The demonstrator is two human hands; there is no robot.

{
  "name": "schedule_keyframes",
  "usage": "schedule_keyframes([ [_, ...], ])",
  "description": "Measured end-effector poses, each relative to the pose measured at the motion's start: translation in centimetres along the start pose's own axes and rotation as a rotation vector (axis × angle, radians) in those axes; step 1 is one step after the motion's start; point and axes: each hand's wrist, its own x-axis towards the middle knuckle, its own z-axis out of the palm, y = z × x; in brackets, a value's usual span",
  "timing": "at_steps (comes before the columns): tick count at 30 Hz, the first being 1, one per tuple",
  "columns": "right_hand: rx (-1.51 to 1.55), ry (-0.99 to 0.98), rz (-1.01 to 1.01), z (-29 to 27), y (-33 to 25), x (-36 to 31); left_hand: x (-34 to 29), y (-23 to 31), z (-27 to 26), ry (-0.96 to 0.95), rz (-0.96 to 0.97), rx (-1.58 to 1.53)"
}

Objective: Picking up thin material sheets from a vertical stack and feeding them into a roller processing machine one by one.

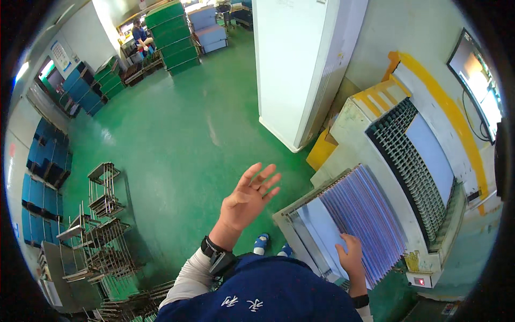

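Observation:
My left hand is raised over the floor in front of me, palm up and fingers spread, holding nothing. To the right, my right hand is at the upper edge of a pale blue panel, with the thumb against its face and the fingers curled over the edge. This panel stands at the front of a rack, in front of a dense row of thin upright panels. Part of the right hand's grip is hidden by the hand itself.
Beside the rack is a machine with a roller conveyor, where another pale panel lies. A tall white cabinet stands ahead. Metal racks are at left, blue bins along the wall. A person sits far off near green crates.

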Motion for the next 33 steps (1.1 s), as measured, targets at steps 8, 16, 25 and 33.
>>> schedule_keyframes([
  [8,-0.125,0.111,0.069,1.6,-1.3,0.2,-0.9,2.6,-1.8,-0.011,0.056,0.033],
  [16,-0.024,0.199,0.166,3.2,-0.3,-0.4,-2.6,4.9,-3.2,-0.024,0.112,0.017],
  [25,-0.201,0.186,0.111,3.8,0.0,-0.2,-3.6,7.0,-4.0,-0.027,0.217,-0.020],
  [33,-0.134,0.181,0.261,5.1,-0.1,-0.7,-1.9,6.9,-4.5,-0.046,0.198,-0.017],
])
